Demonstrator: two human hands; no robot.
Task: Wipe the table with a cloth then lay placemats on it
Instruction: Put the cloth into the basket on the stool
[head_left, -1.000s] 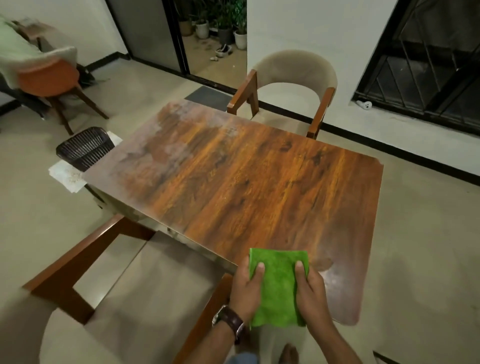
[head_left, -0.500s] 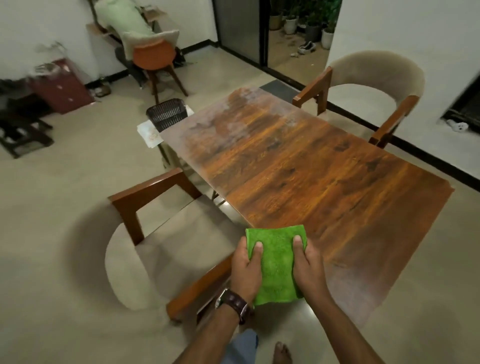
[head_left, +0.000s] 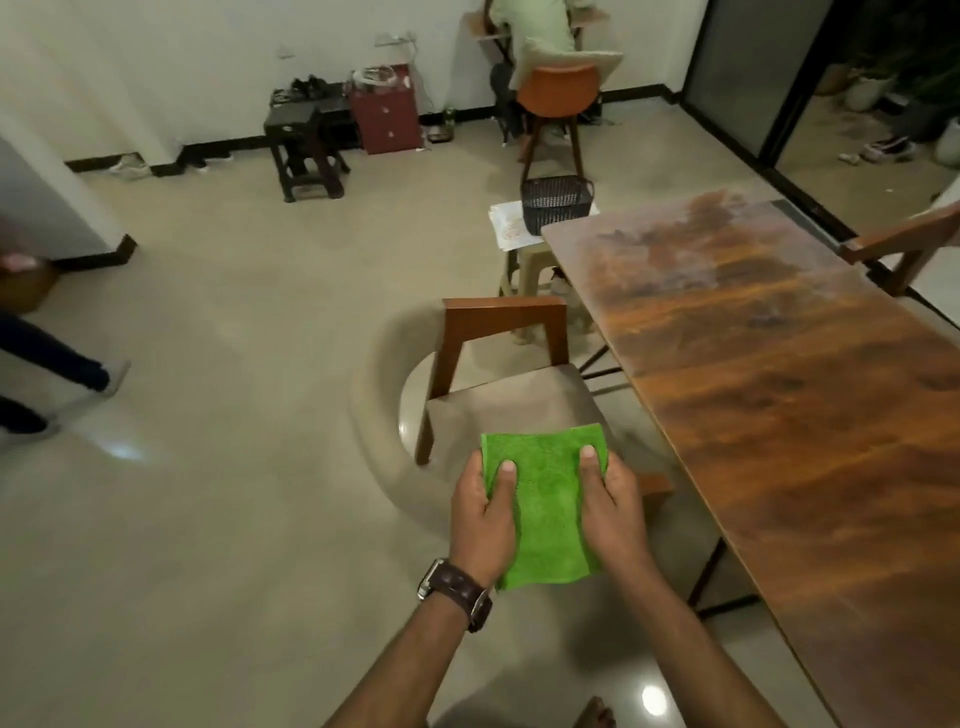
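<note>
A folded green cloth is held flat in front of me, off the table and above the chair seat. My left hand, with a brown watch on its wrist, grips the cloth's left edge. My right hand grips its right edge. Both thumbs press on top of the cloth. The wooden table stretches along the right side, bare, with a dull hazy patch at its far end. A white placemat-like sheet lies under a black basket on a stool past the table's far corner.
A beige chair with wooden arms stands left of the table, just below my hands. A black mesh basket sits on a stool. Another chair arm shows at far right. A person's legs are at the left edge. Open floor lies left.
My view has swung left, so the table has shifted to the right. The cloth, held in both hands throughout, has come off the table edge and is over the chair now.
</note>
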